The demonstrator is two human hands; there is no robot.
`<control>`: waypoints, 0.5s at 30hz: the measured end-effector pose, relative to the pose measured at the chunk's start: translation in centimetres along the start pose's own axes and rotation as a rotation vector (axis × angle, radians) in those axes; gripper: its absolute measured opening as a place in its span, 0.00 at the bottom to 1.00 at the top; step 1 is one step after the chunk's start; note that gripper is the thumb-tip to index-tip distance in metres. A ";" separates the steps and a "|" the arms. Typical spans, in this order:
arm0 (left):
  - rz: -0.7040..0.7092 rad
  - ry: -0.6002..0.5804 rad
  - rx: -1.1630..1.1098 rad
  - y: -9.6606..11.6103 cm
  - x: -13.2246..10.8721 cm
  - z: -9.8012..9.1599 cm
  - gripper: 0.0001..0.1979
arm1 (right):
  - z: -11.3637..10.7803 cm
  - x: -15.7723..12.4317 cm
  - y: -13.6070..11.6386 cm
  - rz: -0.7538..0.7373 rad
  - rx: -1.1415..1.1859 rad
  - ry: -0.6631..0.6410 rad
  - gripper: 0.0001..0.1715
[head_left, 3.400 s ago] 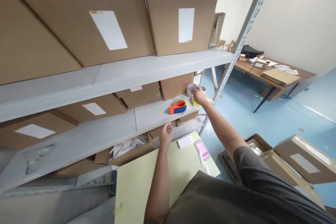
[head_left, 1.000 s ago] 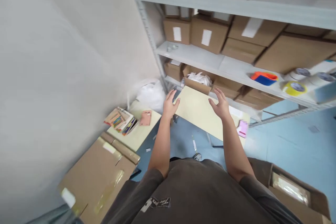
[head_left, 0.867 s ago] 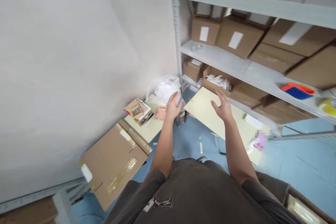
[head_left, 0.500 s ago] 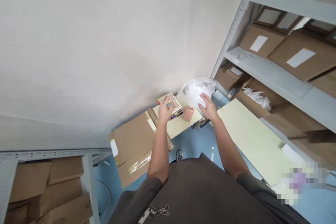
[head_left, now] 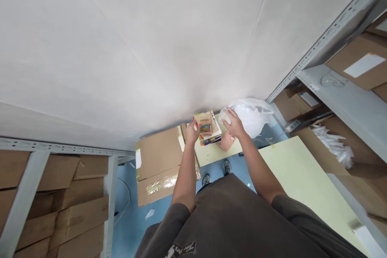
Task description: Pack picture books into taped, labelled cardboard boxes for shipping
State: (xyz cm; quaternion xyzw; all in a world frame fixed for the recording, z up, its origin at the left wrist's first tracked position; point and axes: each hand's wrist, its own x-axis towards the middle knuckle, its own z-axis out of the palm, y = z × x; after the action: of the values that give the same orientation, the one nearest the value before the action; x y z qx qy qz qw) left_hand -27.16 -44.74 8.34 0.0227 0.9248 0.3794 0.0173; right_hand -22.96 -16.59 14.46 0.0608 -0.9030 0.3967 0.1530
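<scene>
A small stack of books [head_left: 215,127] with colourful covers lies on a pale yellow board against the wall. On top sits a smaller pinkish item with a blue and yellow band [head_left: 204,125]. My left hand [head_left: 192,133] is at the stack's left edge, thumb and forefinger apart; whether it touches the books is hard to see. Over the gap between the stack and a white plastic bag [head_left: 252,117], my right hand [head_left: 234,123] is open, fingers spread, with nothing visible in it. A pink card-like packet [head_left: 226,141] lies below that hand.
Flattened cardboard [head_left: 160,153] with shiny tape lies left of the books. A pale yellow table [head_left: 308,185] stretches along my right. Metal shelves hold brown boxes on the right [head_left: 363,62] and left [head_left: 81,213]. The blue floor [head_left: 127,205] carries a cable and paper scraps.
My left hand has moved from over the stack to its left edge, uncovering the top item. My right hand has come off the front of the plastic bag towards the books. The view has shifted.
</scene>
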 end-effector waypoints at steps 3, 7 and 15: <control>-0.163 -0.123 0.075 -0.1 1.1 4.0 0.23 | -0.8 1.6 2.5 -0.024 0.022 -0.020 0.33; -0.372 -0.148 0.121 -0.1 1.2 7.7 0.29 | 1.6 3.0 4.9 0.055 0.095 -0.099 0.31; -0.477 0.034 -0.177 -1.6 -0.8 7.7 0.23 | 12.8 0.8 4.1 0.287 0.202 -0.530 0.19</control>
State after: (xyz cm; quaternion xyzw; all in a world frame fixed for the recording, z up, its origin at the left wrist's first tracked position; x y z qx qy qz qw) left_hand -26.04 -40.55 1.76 -0.2043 0.8674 0.4442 0.0928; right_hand -27.60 -23.20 3.69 0.0487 -0.8669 0.4723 -0.1520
